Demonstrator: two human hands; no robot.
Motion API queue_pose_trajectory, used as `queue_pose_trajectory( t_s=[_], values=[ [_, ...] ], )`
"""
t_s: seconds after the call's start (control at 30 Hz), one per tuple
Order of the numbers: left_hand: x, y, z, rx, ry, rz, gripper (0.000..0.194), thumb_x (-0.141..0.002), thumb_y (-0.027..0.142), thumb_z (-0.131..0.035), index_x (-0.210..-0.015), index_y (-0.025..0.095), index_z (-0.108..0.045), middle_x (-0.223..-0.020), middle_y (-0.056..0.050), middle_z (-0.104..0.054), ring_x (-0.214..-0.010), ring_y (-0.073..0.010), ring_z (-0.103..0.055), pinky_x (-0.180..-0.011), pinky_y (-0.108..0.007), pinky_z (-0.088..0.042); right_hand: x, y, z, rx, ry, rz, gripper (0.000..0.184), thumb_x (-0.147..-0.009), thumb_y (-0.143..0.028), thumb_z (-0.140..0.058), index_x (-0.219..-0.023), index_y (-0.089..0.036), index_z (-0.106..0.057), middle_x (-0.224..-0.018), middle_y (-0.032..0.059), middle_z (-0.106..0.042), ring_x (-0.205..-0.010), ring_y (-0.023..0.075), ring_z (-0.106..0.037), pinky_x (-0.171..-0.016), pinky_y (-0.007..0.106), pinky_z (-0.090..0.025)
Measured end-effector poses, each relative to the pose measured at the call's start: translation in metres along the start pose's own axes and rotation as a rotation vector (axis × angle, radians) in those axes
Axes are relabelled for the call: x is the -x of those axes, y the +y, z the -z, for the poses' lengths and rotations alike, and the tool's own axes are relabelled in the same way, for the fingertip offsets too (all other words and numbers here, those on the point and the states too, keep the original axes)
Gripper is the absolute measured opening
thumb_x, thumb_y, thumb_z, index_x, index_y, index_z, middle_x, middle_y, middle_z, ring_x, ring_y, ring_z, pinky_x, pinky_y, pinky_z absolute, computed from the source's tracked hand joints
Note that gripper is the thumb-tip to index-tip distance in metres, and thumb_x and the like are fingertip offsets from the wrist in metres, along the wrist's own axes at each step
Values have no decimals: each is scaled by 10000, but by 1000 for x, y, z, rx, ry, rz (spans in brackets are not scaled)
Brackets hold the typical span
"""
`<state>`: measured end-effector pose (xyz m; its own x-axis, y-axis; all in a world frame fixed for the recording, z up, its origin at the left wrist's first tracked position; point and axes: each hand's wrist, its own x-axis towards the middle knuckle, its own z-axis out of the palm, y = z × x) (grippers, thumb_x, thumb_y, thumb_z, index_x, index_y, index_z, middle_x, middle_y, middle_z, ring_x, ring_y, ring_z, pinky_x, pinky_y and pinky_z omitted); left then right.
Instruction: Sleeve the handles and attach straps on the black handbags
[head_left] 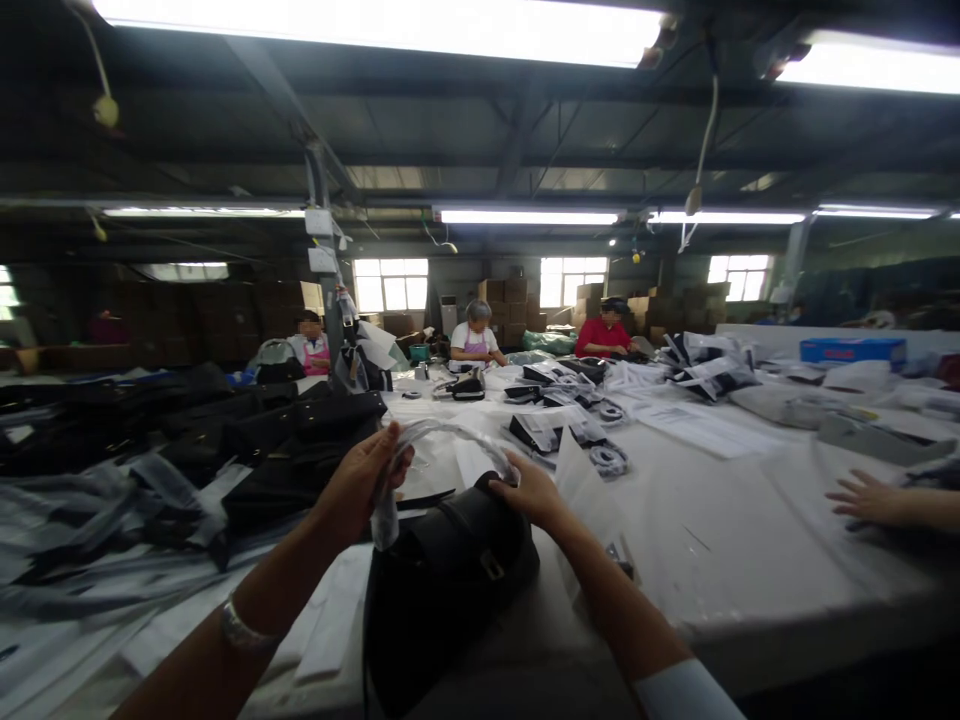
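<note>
A black handbag with a metal clasp stands at the near edge of the table, right in front of me. Above its top curves a handle wrapped in clear plastic. My left hand is closed round the left part of this wrapped handle, and a loose plastic end hangs below the fingers. At the handle's right end, my right hand grips it with thumb and fingers, close to the bag's top. The bag's lower part is dark and hard to make out.
Black bags and plastic-wrapped pieces are heaped at left. Wrapped straps lie further back on the white table. Another person's hand rests at far right. Several people sit across the table. A blue box stands back right.
</note>
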<state>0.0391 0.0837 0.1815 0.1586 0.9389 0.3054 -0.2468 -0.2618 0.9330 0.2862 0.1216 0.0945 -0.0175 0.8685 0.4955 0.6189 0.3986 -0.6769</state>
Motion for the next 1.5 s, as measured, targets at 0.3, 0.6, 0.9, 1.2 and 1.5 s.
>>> queue_pose_trajectory(
  t_s=[0.3, 0.6, 0.9, 1.2, 1.5],
  values=[
    [15, -13, 17, -93, -86, 108, 416, -829, 567, -619, -795, 152, -625, -625, 19, -583, -491, -78, -486, -459, -166, -384, -15, -2, 6, 66, 13, -1, 266, -756, -186, -647, -1009, -189, -732, -935, 70, -764, -902, 251, -684, -835, 328, -486],
    [-57, 47, -31, -428, -460, 393, 443, -663, 534, -780, -773, 107, -739, -735, -155, -752, -580, -247, -680, -489, -283, -495, -11, -7, -2, 4, 116, 45, 472, -801, -158, -562, -1266, -222, -616, -1204, 53, -699, -1131, 224, -624, -989, 325, -435],
    [-65, 35, -29, -143, -196, 185, 317, -728, 294, -793, -996, 145, -711, -582, 48, -522, -422, -25, -420, -398, -108, -341, 11, 14, -4, -122, 16, 6, 231, -848, -275, -551, -954, -233, -751, -858, 0, -768, -817, 193, -699, -761, 272, -520],
    [-47, 29, -15, -167, -245, 107, 552, -778, 320, -765, -1298, 233, -600, -933, -67, -713, -555, -53, -531, -519, -138, -453, 7, 16, -6, -144, 80, -31, 258, -838, -296, -567, -1012, -222, -742, -956, 27, -766, -924, 223, -687, -837, 304, -495],
    [-17, 22, 0, -130, -289, 178, 676, -894, 524, -563, -1479, 265, -344, -1020, -106, -720, -681, -144, -646, -636, -246, -518, 4, 27, -3, -84, 144, -113, 302, -863, -413, -535, -899, -212, -758, -767, 23, -761, -725, 222, -695, -673, 309, -511]
  ],
)
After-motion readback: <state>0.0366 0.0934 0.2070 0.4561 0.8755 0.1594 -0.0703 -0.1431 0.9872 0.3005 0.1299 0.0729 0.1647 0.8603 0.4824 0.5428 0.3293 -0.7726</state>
